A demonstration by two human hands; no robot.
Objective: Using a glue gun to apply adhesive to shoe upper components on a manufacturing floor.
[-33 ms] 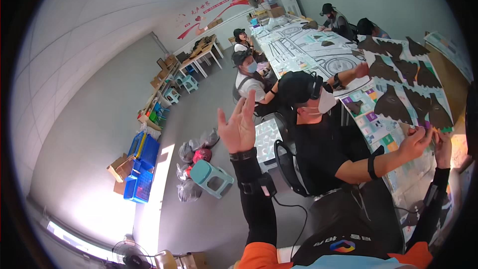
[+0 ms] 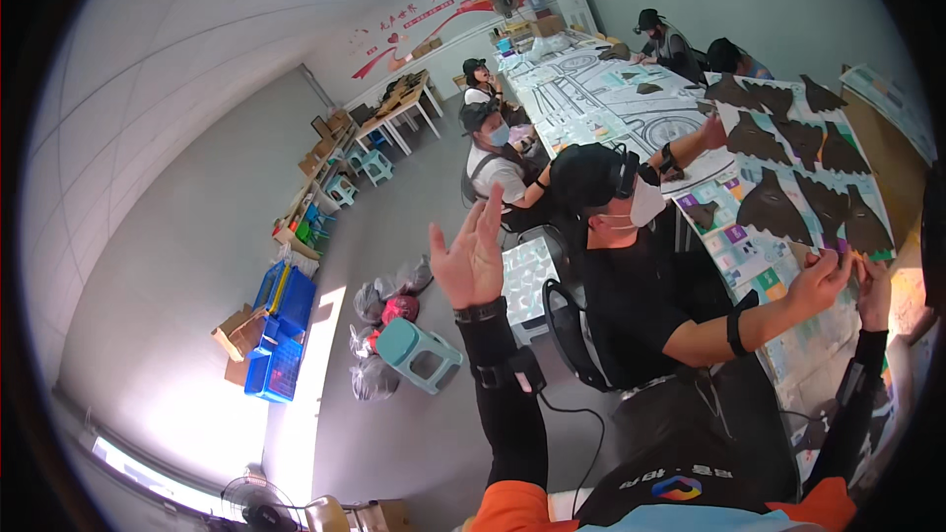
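Observation:
My left hand point(image 2: 468, 251) is raised in the air, fingers stretched and apart, holding nothing. At the right, my right hand point(image 2: 873, 291) has its fingers pinched at the lower edge of a printed paper sheet point(image 2: 814, 177). Several dark brown cut-out pieces point(image 2: 774, 207) with scalloped edges lie on that sheet. A co-worker in a black shirt sits beside me. One of the co-worker's hands point(image 2: 820, 281) grips the same edge next to my right hand; the other hand point(image 2: 708, 133) is at the sheet's far left side.
A long table point(image 2: 601, 94) covered with large line drawings runs away behind the sheet, with other people seated along it. The co-worker's chair point(image 2: 572, 335) stands between my arms. On the floor at left are a teal stool point(image 2: 419, 353), grey bags point(image 2: 374, 377) and blue crates point(image 2: 279, 365).
The sheet with the brown pieces has shifted very slightly to the left. My left hand has dipped a touch; both hands keep their pose.

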